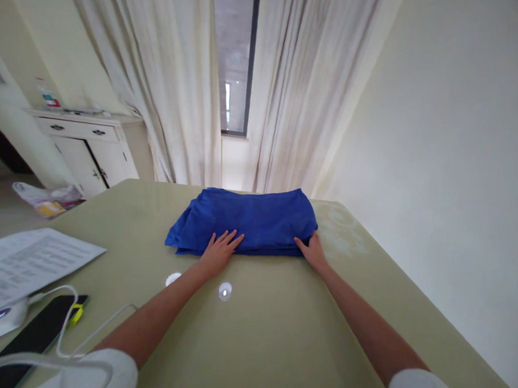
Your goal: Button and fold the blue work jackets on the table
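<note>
A folded blue cloth point(260, 217) lies in a long bundle near the far edge of the table; its exact kind I cannot make out. My left hand point(221, 250) rests on its front edge, palm down and fingers spread. At the bundle's right front corner, my right hand point(313, 250) has its thumb on the near side and its fingers around the end, partly hidden, pinching the fabric.
The table point(265, 331) has a pale green top. On its left are a printed sheet point(39, 261), a black phone-like slab point(37, 332) and white cables point(71, 316). A wall point(446, 151) borders the right side, curtains point(177, 94) the back. A white cabinet point(89, 144) stands back left.
</note>
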Available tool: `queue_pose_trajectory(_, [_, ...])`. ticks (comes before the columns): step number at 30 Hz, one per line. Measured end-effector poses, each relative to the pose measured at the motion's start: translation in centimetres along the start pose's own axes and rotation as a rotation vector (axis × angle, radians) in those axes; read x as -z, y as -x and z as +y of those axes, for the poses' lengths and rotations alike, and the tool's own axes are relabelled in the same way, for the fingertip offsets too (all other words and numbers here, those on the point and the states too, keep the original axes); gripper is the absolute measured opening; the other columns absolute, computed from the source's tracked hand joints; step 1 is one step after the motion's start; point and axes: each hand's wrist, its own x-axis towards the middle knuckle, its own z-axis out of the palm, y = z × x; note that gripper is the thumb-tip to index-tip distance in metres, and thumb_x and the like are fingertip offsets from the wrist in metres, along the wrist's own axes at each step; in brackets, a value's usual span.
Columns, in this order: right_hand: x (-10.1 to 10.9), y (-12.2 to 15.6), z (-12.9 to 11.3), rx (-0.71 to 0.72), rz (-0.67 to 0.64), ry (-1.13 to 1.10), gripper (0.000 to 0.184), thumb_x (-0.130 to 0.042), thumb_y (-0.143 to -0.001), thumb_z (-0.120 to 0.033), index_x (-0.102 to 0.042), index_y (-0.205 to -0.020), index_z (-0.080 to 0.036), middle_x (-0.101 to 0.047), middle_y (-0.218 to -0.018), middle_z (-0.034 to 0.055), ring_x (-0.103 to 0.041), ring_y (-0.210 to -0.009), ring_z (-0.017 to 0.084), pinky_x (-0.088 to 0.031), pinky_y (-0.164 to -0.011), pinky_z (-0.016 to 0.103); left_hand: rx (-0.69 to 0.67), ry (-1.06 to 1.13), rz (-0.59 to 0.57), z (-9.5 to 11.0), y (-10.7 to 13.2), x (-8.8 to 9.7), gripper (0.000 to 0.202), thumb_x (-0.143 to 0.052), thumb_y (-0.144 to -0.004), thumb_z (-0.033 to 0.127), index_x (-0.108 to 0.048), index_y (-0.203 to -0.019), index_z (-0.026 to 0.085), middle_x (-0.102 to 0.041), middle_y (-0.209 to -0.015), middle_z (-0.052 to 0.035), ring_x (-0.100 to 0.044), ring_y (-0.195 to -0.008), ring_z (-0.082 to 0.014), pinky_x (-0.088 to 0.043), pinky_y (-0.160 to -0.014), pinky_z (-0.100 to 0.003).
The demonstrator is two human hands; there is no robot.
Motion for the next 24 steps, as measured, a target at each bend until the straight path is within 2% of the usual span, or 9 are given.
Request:
queue_pose_trajectory(3, [-5.7, -1.1, -4.3, 0.038, -0.002, -0.021, 0.080, -0.055, -0.095, -0.058, -0.036, -0.159, -0.013, -0.046, -0.160, 0.0202, -0.041, -0.153, 0.034, -0.029, -0.129, 0.049, 0.094, -0.014, 0.017, -5.3, -0.2, 1.5, 0.083, -0.032, -0.091, 0.000, -0.039, -0.164, 0.039, -0.035, -0.172, -0.0031, -0.032, -0.159, -0.0326, -0.017, -0.126, -0.070])
queue_pose_trajectory(8, [-13.9, -4.7, -13.9, 0.159, -0.144, -0.046, 0.081, -0.061, -0.095, -0.055, -0.033, -0.161, -0.017, -0.044, -0.163, 0.0176, -0.040, -0.154, 0.033, -0.030, -0.128, 0.045, 0.485, -0.039, 0.075, -14.4, 0.7, 4.8, 0.073, -0.035, -0.090, 0.003, -0.054, -0.155, 0.031, -0.046, -0.165, -0.0129, -0.039, -0.153, -0.0394, -0.008, -0.122, -0.078])
queue_pose_trajectory(11, [-17.4, -6.0, -18.2, 0.184, -0.248, -0.016, 0.087, -0.066, -0.093, -0.059, -0.032, -0.161, -0.018, -0.040, -0.166, 0.0172, -0.040, -0.152, 0.033, -0.033, -0.126, 0.046, 0.725, -0.018, 0.167, -17.5, 1.8, 4.9, 0.072, -0.044, -0.089, 0.010, -0.048, -0.160, 0.024, -0.037, -0.170, -0.0178, -0.028, -0.157, -0.0448, -0.014, -0.120, -0.078])
queue_pose_trajectory(13, [-18.3, -6.6, -19.8, 0.164, -0.296, 0.023, 0.089, -0.068, -0.089, -0.067, -0.040, -0.157, -0.016, -0.043, -0.163, 0.0200, -0.045, -0.148, 0.036, -0.036, -0.123, 0.048, 0.806, 0.031, 0.242, -18.1, 2.5, 4.2, 0.076, -0.048, -0.090, 0.015, -0.037, -0.165, 0.019, -0.029, -0.173, -0.0193, -0.022, -0.159, -0.0453, -0.019, -0.122, -0.073])
queue_pose_trajectory(15, [-18.2, -7.1, -20.5, 0.103, -0.262, 0.004, 0.084, -0.064, -0.089, -0.073, -0.052, -0.146, -0.013, -0.053, -0.152, 0.0234, -0.052, -0.140, 0.038, -0.040, -0.119, 0.049, 0.827, 0.056, 0.316, -17.8, 3.0, 3.5, 0.075, -0.046, -0.092, 0.018, -0.033, -0.166, 0.014, -0.030, -0.172, -0.0203, -0.026, -0.158, -0.0424, -0.024, -0.125, -0.064])
queue_pose_trajectory(18, [-17.1, -8.1, -20.6, -0.023, -0.007, -0.154, 0.059, -0.063, -0.090, -0.065, -0.068, -0.116, -0.012, -0.064, -0.131, 0.0261, -0.056, -0.132, 0.041, -0.040, -0.116, 0.051, 0.851, 0.020, 0.397, -17.0, 3.0, 3.0, 0.065, -0.041, -0.096, 0.019, -0.038, -0.161, 0.011, -0.037, -0.168, -0.0224, -0.040, -0.150, -0.0394, -0.031, -0.123, -0.059])
queue_pose_trajectory(20, [-16.4, -8.8, -20.7, -0.056, 0.127, -0.238, 0.041, -0.069, -0.086, -0.053, -0.069, -0.099, -0.015, -0.065, -0.125, 0.0259, -0.054, -0.130, 0.043, -0.038, -0.115, 0.056, 0.860, -0.003, 0.424, -16.8, 2.7, 3.1, 0.059, -0.041, -0.097, 0.018, -0.043, -0.156, 0.011, -0.040, -0.164, -0.0242, -0.049, -0.142, -0.0396, -0.034, -0.120, -0.061])
queue_pose_trajectory(21, [-16.1, -9.1, -20.8, -0.050, 0.147, -0.267, 0.034, -0.071, -0.084, -0.049, -0.067, -0.094, -0.016, -0.065, -0.123, 0.0249, -0.053, -0.129, 0.043, -0.038, -0.114, 0.057, 0.859, 0.001, 0.432, -16.8, 2.5, 3.1, 0.056, -0.041, -0.097, 0.018, -0.046, -0.153, 0.011, -0.043, -0.161, -0.0251, -0.052, -0.139, -0.0399, -0.035, -0.118, -0.062])
queue_pose_trajectory(24, [-15.4, -9.3, -21.4, 0.029, 0.110, -0.355, 0.026, -0.062, -0.087, -0.046, -0.063, -0.090, -0.020, -0.068, -0.108, 0.0162, -0.060, -0.116, 0.036, -0.047, -0.103, 0.053, 0.875, 0.115, 0.524, -17.0, 2.2, 3.3, 0.043, -0.046, -0.095, 0.015, -0.056, -0.136, 0.009, -0.054, -0.145, -0.0264, -0.055, -0.134, -0.0401, -0.038, -0.116, -0.062])
